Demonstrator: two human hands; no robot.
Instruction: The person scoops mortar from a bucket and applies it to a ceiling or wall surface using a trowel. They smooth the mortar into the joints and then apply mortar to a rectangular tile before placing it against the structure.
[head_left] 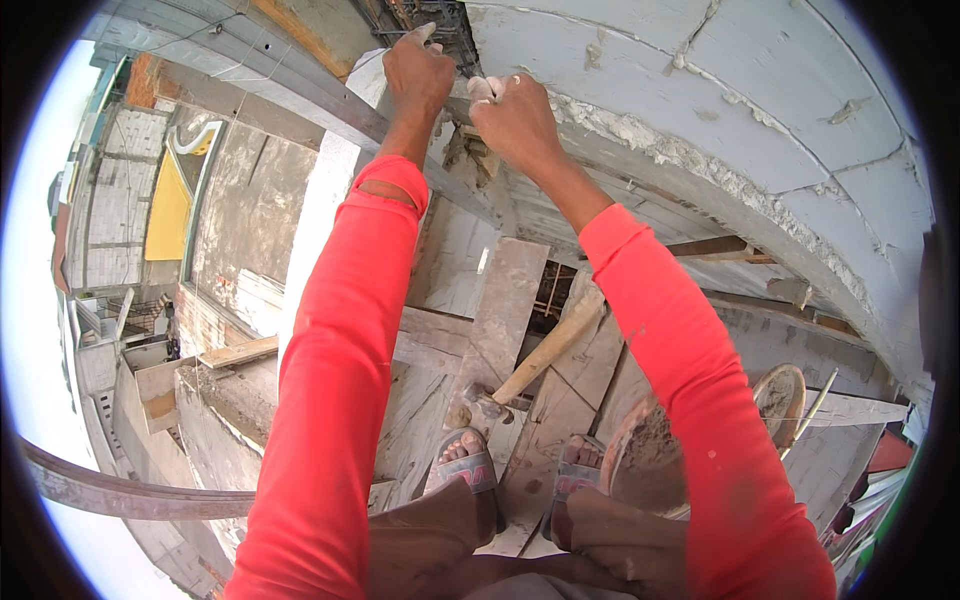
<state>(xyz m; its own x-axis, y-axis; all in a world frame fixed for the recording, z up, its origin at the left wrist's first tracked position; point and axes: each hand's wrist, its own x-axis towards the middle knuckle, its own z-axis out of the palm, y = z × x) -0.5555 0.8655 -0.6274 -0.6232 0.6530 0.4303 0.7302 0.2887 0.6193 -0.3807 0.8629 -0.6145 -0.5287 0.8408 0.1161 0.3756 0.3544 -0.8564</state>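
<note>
Both my arms, in red sleeves, stretch forward to the top of the view. My left hand (418,75) is closed beside a metal beam, with a small grey bit showing at its fingertips that I cannot name. Close to its right, my right hand (515,118) is curled shut at the end of the block wall (770,90), its fingertips smeared pale. Whatever the right fingers hold, if anything, is hidden. Dark steel bars (440,20) show in a gap just beyond the hands.
Below me are wooden planks (507,290) under my sandalled feet. A hammer (550,350) with a wooden handle lies between them and the wall. Two mortar containers, one a round tub (640,460), the other a smaller pan (790,385), stand at right. The metal beam (300,85) runs along the left, above a drop.
</note>
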